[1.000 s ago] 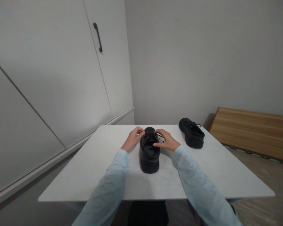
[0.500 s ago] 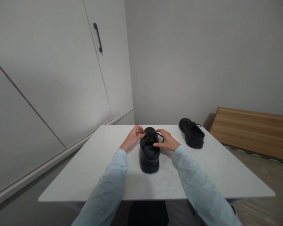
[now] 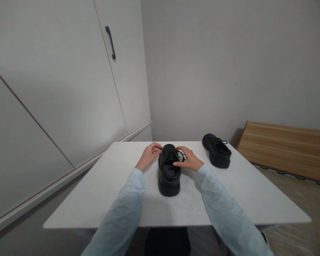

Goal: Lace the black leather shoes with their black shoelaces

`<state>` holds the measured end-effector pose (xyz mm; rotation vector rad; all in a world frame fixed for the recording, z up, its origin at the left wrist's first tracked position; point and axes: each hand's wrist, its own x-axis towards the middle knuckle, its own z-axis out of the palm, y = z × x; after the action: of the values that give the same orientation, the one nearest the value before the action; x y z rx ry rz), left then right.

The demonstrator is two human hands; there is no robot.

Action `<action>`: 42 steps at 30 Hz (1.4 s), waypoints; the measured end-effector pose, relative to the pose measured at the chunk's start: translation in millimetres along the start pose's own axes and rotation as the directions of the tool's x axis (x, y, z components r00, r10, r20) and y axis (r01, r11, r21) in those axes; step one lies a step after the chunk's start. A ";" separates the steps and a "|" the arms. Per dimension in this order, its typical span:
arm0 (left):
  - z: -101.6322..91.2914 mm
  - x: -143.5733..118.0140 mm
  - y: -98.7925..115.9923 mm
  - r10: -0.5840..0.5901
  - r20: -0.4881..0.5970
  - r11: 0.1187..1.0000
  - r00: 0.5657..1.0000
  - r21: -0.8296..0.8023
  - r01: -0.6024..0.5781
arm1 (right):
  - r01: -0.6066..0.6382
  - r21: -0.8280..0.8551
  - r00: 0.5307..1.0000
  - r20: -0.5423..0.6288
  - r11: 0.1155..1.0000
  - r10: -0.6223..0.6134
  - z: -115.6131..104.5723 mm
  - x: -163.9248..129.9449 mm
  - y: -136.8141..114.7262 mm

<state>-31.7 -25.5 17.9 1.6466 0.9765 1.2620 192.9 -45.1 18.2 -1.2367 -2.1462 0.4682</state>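
Note:
A black lace-up shoe [image 3: 169, 186] stands on the white table with its heel toward me and its toe pointing away. At the upper left of the shoe, my left hand [image 3: 149, 155] is closed in a pinch on the black shoelace [image 3: 168, 149]. The lace stretches across the front of the shoe to my right hand [image 3: 189, 159]. That hand curves along the right side, its fingertips at the lace and its thumb apart from them over the shoe's opening. A loop of lace hangs between its thumb and fingers.
A second black shoe [image 3: 220, 156], with its lace tied, stands at the table's [image 3: 109, 202] back right. White cabinet doors [image 3: 69, 89] rise on the left. Beyond the right edge is a wood-grain panel [image 3: 282, 149], with a grey wall behind the table.
My left fingertips have shifted slightly left, drawing the lace straighter over the shoe. My right hand has stayed almost still.

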 end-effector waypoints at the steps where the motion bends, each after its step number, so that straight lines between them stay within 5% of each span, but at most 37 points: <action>1: -0.4 0.5 -0.8 0.000 -0.005 1.000 1.000 0.004 0.000 | -0.002 0.000 1.000 0.001 1.000 0.002 -0.1 0.0 -0.3; 14: -2.8 0.1 -0.5 -0.027 -0.029 0.996 0.999 0.079 0.029 | -0.002 0.006 1.000 -0.008 1.000 0.002 2.1 -0.4 2.7; 27: -8.2 -0.2 -7.4 -0.073 0.123 0.994 0.990 0.087 0.063 | -0.021 0.007 1.000 0.018 1.000 0.021 0.7 0.2 0.2; 34: -7.0 1.3 -13.4 -0.006 0.033 0.992 0.999 0.123 0.002 | -0.022 0.007 1.000 0.016 1.000 0.022 2.9 0.4 3.8; 42: -7.4 4.2 -22.4 -0.119 -0.028 0.993 0.993 -0.028 0.118 | -0.031 -0.005 0.999 0.009 1.000 0.031 4.9 0.7 5.5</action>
<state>-40.3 -12.4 -0.3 1.5307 1.0554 1.2175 193.0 -41.7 11.6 -1.2745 -2.1396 0.4822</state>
